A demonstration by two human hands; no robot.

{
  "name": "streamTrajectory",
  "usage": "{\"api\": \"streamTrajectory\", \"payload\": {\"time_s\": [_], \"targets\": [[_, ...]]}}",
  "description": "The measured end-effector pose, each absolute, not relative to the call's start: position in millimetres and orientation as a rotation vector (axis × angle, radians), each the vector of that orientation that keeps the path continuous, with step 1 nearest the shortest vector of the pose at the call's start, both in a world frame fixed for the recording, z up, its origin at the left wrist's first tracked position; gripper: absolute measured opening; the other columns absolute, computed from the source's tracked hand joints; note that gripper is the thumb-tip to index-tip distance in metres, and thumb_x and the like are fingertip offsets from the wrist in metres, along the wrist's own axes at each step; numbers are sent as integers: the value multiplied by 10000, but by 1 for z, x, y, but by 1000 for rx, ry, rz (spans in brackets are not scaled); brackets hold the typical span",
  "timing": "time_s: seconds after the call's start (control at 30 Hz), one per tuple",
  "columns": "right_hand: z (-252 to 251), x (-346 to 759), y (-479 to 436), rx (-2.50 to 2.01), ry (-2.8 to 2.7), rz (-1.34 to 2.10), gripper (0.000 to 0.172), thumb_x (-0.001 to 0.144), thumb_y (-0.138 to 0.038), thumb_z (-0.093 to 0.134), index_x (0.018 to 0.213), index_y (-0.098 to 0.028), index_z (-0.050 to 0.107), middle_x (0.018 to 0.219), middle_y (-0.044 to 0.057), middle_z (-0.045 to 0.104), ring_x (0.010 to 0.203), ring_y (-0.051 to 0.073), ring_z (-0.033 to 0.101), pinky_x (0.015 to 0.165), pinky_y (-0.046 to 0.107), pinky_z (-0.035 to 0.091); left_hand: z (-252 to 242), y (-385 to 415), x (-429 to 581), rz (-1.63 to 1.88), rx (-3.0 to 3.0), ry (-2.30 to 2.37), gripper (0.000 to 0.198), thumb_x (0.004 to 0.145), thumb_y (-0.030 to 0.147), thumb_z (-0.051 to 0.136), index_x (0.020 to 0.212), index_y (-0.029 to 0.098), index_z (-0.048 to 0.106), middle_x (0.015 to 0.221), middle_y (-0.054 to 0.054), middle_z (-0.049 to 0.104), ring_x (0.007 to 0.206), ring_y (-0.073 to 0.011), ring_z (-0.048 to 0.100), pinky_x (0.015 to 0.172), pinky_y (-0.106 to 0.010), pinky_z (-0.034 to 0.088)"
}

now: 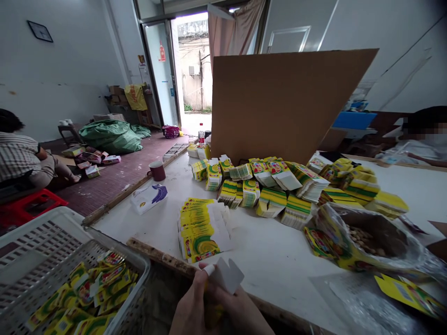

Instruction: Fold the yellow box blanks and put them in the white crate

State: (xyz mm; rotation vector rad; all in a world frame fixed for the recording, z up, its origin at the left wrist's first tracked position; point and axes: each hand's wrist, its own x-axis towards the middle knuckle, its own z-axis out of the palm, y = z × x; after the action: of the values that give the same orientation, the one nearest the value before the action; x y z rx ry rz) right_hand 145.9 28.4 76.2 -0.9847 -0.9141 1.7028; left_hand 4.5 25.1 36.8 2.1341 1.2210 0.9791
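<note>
- The left hand (190,309) and the right hand (244,311) were together at the near edge of the surface (272,251), both closed around one small carton blank (226,274).
- The blank's white flaps stood up above the fingers. Its yellow printed side was mostly hidden between the palms.
- Judged step: the blank was being worked into shape between the two hands, with the flaps not yet tucked.
- Just beyond the hands lay a fanned stack of flat blanks (200,230), within easy reach.
- Further beyond the hands, bundled blanks (279,186) lay in piles before an upright cardboard sheet (286,102).
- Left of the left hand and lower stood a white basket (42,242) holding loose yellow cartons (94,288).
- Right of the right hand lay an open bag of nuts (366,237).
- A mug (157,170) and a tissue pack (149,197) sat well beyond the left hand. Another person (17,153) sat low at the far left.
- Judgement: the next move calls for a steady pinch on the body while the flaps are pressed along their creases, since the thin card could buckle.
</note>
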Motion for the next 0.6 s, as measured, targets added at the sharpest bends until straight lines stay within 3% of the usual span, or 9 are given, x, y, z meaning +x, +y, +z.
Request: {"api": "streamTrajectory", "payload": {"time_s": [0.1, 0.2, 0.33, 0.47, 0.6], "targets": [[78, 149, 27, -1029, -1073, 1477, 650, 731, -662, 627, 1204, -216, 623, 1279, 126, 600, 1240, 321, 496, 1067, 465, 354, 43, 25, 7, 987, 2109, 1224, 662, 735, 199, 590, 1310, 216, 261, 1171, -138, 652, 1020, -252, 664, 816, -320, 556], [77, 154, 22, -954, -1269, 1382, 737, 773, -735, 481, 1322, -248, 534, 1356, 128, 547, 1297, 331, 438, 1088, 501, 326, 48, 22, 10, 1046, 1957, 1228, 610, 758, 253, 580, 1288, 213, 282, 1046, -112, 689, 893, -247, 692, 740, -320, 561], [74, 159, 17, -963, -1545, 1300, 682, 891, -563, 474, 1478, -276, 280, 1521, 73, 354, 1395, 273, 317, 1154, 466, 224, 51, 17, 13, 1091, 1807, 1285, 586, 778, 305, 562, 1295, 190, 310, 1053, -138, 694, 938, -283, 683, 788, -372, 548], [73, 159, 16, -1025, -1552, 1244, 560, 961, -404, 399, 1484, -251, 268, 1496, 78, 397, 1380, 246, 356, 1141, 456, 268, 57, 18, 10, 1100, 1863, 1317, 529, 777, 254, 565, 1264, 204, 366, 1104, -130, 683, 966, -280, 677, 802, -364, 546], [77, 156, 14, -980, -1820, 1010, 687, 888, -236, 531, 1494, -285, 211, 1564, 82, 241, 1419, 277, 261, 1135, 463, 276, 50, 22, 8, 996, 1963, 1199, 413, 790, 198, 532, 1201, 219, 489, 1087, -108, 678, 976, -259, 672, 810, -332, 553]]}}
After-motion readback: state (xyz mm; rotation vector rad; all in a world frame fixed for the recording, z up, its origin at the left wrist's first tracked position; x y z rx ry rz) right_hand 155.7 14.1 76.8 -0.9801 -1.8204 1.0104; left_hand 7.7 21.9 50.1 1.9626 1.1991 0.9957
